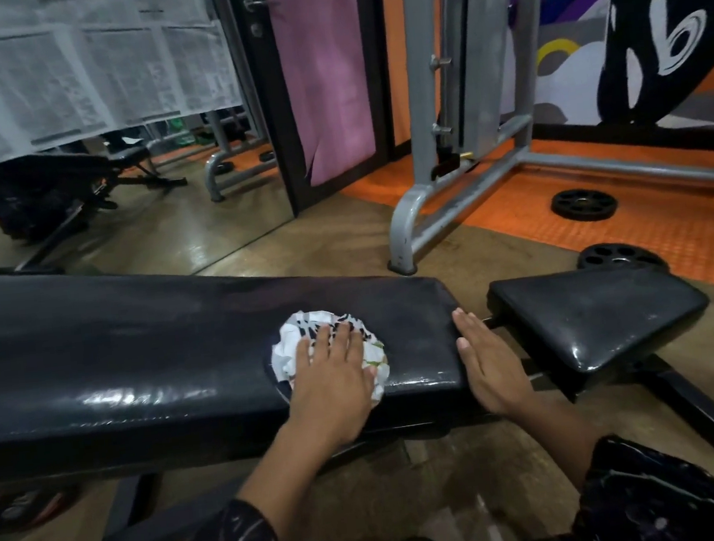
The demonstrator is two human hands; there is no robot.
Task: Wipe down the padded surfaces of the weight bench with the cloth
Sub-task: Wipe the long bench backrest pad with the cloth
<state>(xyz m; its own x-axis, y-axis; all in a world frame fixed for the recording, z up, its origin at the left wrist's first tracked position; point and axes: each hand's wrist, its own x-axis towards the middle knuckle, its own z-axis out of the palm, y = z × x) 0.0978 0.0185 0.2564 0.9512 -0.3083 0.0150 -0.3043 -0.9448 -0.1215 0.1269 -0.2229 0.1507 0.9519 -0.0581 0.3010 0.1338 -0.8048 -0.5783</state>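
A long black padded back pad (136,348) runs across the view, and a smaller black seat pad (591,317) lies to its right. A crumpled white patterned cloth (305,336) lies on the right part of the long pad. My left hand (333,381) presses flat on the cloth with straight fingers. My right hand (488,362) lies flat with straight fingers against the right end of the long pad, beside the gap to the seat pad.
The bench's black metal legs (700,407) stand on a brown floor. A grey steel rack frame (439,192) stands behind, on orange matting. Two black weight plates (583,204) lie on the floor at right. A mirror (120,184) leans at back left.
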